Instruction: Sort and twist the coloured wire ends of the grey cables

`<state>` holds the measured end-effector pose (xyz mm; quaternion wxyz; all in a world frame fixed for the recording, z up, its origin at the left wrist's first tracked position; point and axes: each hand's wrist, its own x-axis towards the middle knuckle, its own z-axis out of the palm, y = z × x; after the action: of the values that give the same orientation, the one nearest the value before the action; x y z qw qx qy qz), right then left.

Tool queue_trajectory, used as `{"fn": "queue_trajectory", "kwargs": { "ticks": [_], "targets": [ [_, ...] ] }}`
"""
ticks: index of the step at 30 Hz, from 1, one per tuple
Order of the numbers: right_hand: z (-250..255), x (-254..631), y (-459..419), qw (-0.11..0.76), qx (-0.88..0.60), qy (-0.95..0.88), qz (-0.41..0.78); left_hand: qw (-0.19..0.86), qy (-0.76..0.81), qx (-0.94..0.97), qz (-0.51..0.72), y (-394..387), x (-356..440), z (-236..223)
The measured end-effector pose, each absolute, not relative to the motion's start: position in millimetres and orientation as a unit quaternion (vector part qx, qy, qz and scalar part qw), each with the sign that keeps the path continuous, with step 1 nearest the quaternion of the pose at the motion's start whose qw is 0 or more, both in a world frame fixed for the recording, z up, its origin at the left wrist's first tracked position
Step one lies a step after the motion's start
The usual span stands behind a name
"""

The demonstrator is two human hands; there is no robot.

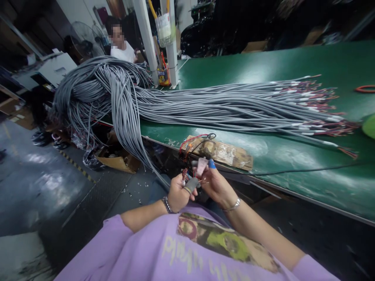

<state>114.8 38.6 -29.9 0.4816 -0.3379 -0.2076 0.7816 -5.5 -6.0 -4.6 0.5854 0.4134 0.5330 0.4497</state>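
My left hand [178, 192] is closed in a fist around the end of a grey cable [191, 184], its thin red wire ends sticking out near the thumb. My right hand [215, 182] pinches those wire ends from the right; its fingertips wear a pink cot and a blue cot [211, 164]. Both hands hover below the front edge of the green table [293, 156]. A large bundle of grey cables [205, 105] lies across the table, with stripped coloured ends [328, 113] at the right.
A taped cardboard pad [225, 152] with red and black wires lies at the table edge. The cable bundle droops off the left end towards boxes [117, 160] on the floor. Another person [121, 43] sits at the back by white posts [146, 39]. An orange ring [366, 89] lies far right.
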Motion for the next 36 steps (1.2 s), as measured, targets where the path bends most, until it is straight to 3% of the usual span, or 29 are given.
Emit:
{"fn": "queue_trajectory", "kwargs": {
  "ticks": [6, 26, 31, 36],
  "targets": [
    [-22.8, 121.5, 41.1, 0.453, -0.336, -0.205, 0.8, 0.584, 0.53, 0.411, 0.457, -11.0, -9.6, -2.3],
    [-25.0, 114.4, 44.1, 0.497, -0.358, -0.21, 0.762, 0.588, 0.532, 0.415, 0.446, -1.5, -5.8, -10.0],
    [-26.9, 117.9, 40.1, 0.464, -0.347, -0.226, 0.783, 0.585, 0.537, 0.419, 0.441, -4.5, -8.1, -6.1],
    [-29.4, 131.9, 31.0, 0.374, -0.334, -0.268, 0.823, 0.574, 0.544, 0.428, 0.437, -11.3, -14.1, -6.7]
  ]
}}
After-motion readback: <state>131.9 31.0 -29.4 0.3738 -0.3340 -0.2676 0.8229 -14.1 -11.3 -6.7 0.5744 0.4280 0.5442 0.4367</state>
